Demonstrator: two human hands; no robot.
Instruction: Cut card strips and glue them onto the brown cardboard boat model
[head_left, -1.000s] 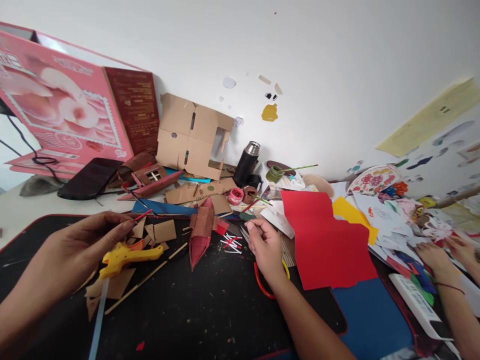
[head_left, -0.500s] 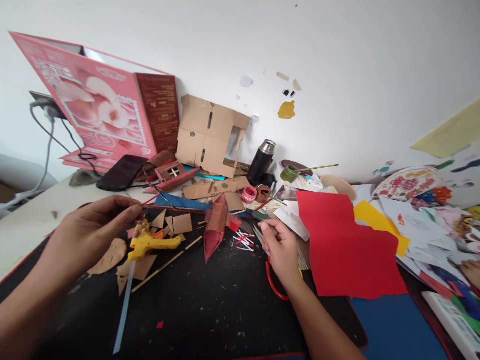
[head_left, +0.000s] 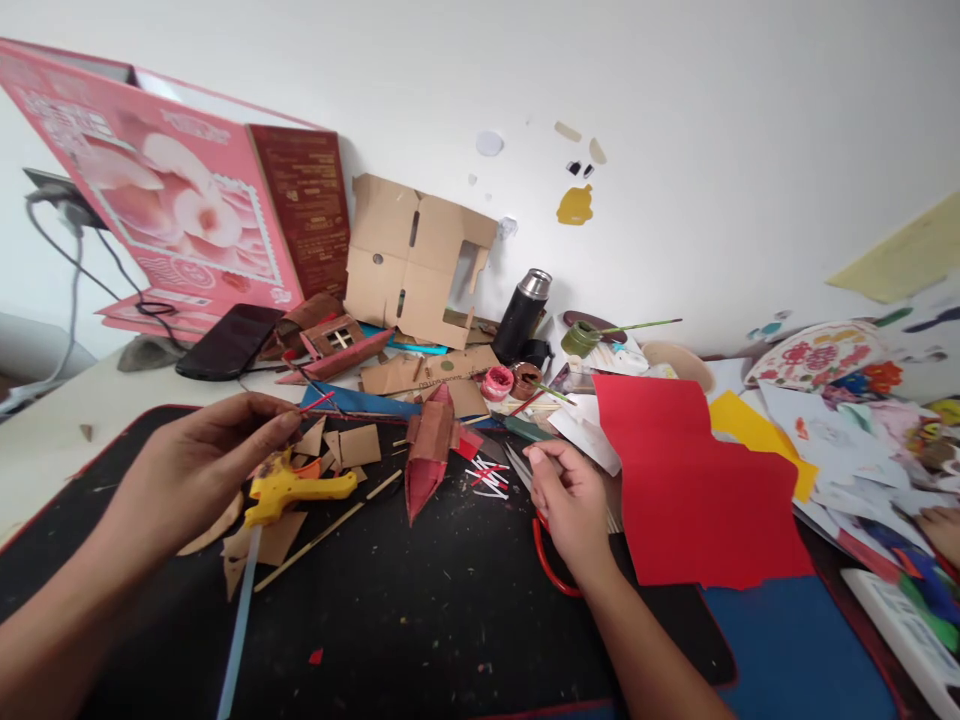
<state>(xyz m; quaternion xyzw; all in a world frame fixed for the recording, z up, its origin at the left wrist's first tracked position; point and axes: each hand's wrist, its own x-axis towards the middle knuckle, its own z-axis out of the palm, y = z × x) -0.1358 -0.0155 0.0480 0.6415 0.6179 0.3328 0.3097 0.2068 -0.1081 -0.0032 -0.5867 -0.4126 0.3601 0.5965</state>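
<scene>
My left hand pinches a thin red strip between thumb and fingers, its end pointing right. Under that hand lies a yellow glue gun with a pale glue stick trailing toward me. On the right, my right hand is closed, thumb against curled fingers; what they hold, if anything, I cannot make out. Beneath it lie scissors with a red handle, partly covered by the hand. Between the hands sits a painted cardboard boat, beside several crossed white and red strips.
A large red paper sheet lies right of my right hand. Behind stand paint jars, a black thermos, a cardboard sheet and a pink box. Cardboard scraps litter the black mat. Another person's hand shows far right.
The camera view has shifted slightly. My left hand and the red strip sit a little further right and higher over the glue gun. My right hand stays closed above the scissors.
</scene>
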